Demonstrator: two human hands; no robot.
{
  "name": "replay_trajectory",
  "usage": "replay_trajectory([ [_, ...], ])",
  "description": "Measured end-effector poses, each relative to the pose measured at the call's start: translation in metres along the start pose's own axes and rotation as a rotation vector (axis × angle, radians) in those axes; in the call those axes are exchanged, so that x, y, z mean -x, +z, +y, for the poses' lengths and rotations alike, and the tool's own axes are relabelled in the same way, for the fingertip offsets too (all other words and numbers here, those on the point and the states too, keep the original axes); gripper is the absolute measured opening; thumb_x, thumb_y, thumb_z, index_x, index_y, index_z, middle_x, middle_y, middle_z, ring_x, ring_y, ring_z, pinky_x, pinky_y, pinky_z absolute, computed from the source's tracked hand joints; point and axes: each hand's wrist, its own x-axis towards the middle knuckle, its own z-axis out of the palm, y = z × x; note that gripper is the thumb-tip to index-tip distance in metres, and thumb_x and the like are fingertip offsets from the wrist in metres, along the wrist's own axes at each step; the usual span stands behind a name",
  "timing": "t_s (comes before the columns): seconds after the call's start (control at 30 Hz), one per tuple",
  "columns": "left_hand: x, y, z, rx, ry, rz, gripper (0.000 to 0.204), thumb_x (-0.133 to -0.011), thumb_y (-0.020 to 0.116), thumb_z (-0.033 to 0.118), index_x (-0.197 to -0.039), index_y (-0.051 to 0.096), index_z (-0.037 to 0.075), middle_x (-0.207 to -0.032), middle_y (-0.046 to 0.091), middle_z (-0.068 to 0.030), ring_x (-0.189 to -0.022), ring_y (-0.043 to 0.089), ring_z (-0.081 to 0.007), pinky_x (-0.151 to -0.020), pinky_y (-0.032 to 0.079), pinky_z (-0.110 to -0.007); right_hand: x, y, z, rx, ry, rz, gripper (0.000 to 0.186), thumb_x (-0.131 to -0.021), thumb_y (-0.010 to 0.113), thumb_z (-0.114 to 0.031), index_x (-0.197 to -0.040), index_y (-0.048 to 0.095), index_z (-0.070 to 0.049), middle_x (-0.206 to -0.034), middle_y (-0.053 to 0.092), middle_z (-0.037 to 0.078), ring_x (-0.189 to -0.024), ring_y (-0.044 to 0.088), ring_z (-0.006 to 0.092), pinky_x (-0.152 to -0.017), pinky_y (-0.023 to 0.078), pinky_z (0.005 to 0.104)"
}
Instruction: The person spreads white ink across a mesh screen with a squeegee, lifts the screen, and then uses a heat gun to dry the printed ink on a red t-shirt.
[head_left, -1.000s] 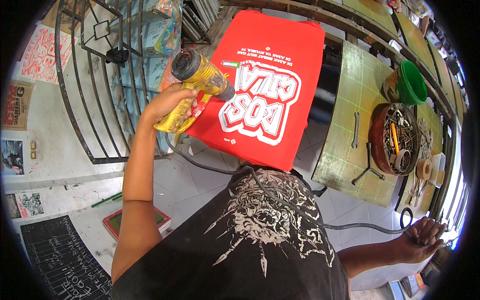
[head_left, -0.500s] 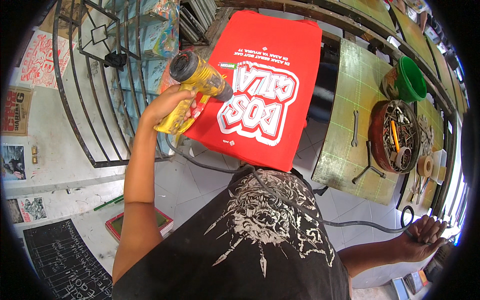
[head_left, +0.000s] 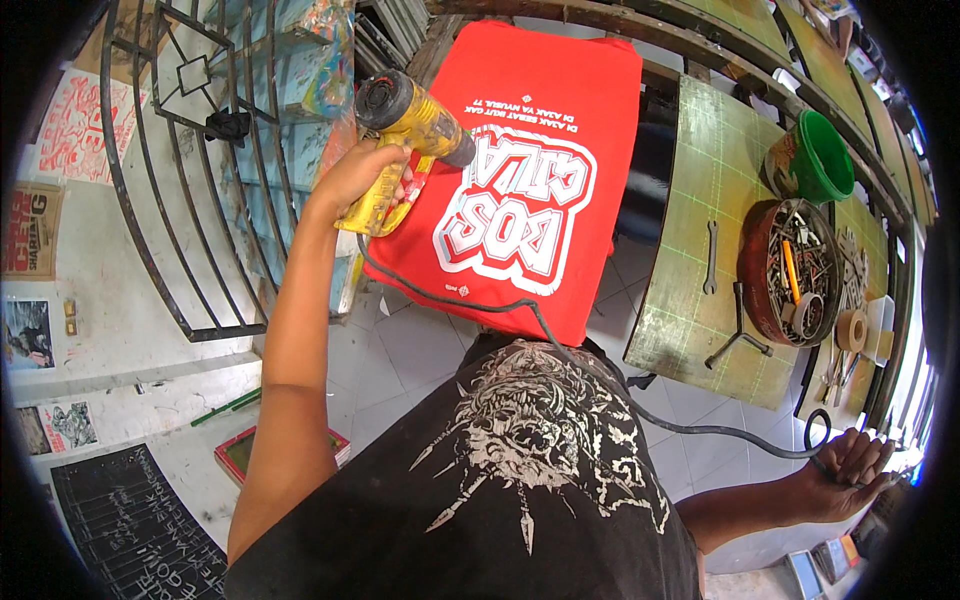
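Note:
My left hand (head_left: 366,178) is wrapped round the handle of a yellow heat gun (head_left: 425,128) with a dark nozzle and a round black rear end. Its nozzle points down and right at the left part of the white print on a red T-shirt (head_left: 540,90). That shirt lies stretched flat over a board in front of me. From the handle, a dark cord (head_left: 690,428) crosses the shirt's near edge and my front, then runs to the far right. There my right hand (head_left: 852,468) is closed round the cord, beside a small loop in it.
At the right, a greenish board (head_left: 690,290) bears a wrench (head_left: 711,258), a multi-armed socket wrench (head_left: 738,325), a green bucket (head_left: 830,160) and a round red tray (head_left: 760,315) of small metal parts. A black metal rack (head_left: 190,280) stands left of my left arm.
The heat gun has moved up and slightly right in my left hand, with its nozzle higher over the print. The cord now lies across the shirt's lower edge. My right hand stays about where it was.

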Motion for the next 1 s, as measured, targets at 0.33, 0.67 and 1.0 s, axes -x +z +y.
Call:
replay_trajectory([
  [0.33,-0.039,0.0,0.011,0.006,0.04,0.058,0.024,-0.088,0.054,0.025,-0.093,0.055,0.002,-0.075,0.06,-0.0066,-0.054,0.058,-0.0121,-0.047,0.05,-0.025,0.001,0.006,0.004,0.146,-0.072,0.118,0.027,-0.092,0.051,-0.015,-0.105,0.047,0.008,-0.063,0.034,-0.001,-0.053,0.027,0.0061,-0.047,0.023,0.019],
  [0.67,-0.046,0.012,0.022,0.044,0.052,0.016,0.028,-0.087,0.056,0.026,-0.095,0.057,-0.001,-0.076,0.061,-0.0081,-0.056,0.06,-0.0136,-0.047,0.051,-0.026,0.0,0.009,0.003,0.172,-0.088,0.141,0.028,-0.091,0.052,-0.016,-0.104,0.048,0.008,-0.062,0.034,-0.001,-0.05,0.026,0.0056,-0.045,0.022,0.0199],
  [1.0,-0.029,0.041,0.025,-0.007,0.018,-0.075,0.028,-0.086,0.055,0.025,-0.1,0.055,0.001,-0.074,0.06,-0.0077,-0.056,0.059,-0.0139,-0.046,0.047,-0.026,0.003,0.006,-0.003,0.204,-0.109,0.173,0.033,-0.09,0.056,-0.018,-0.107,0.048,0.009,-0.062,0.036,-0.001,-0.049,0.027,0.0056,-0.046,0.025,0.0217],
])
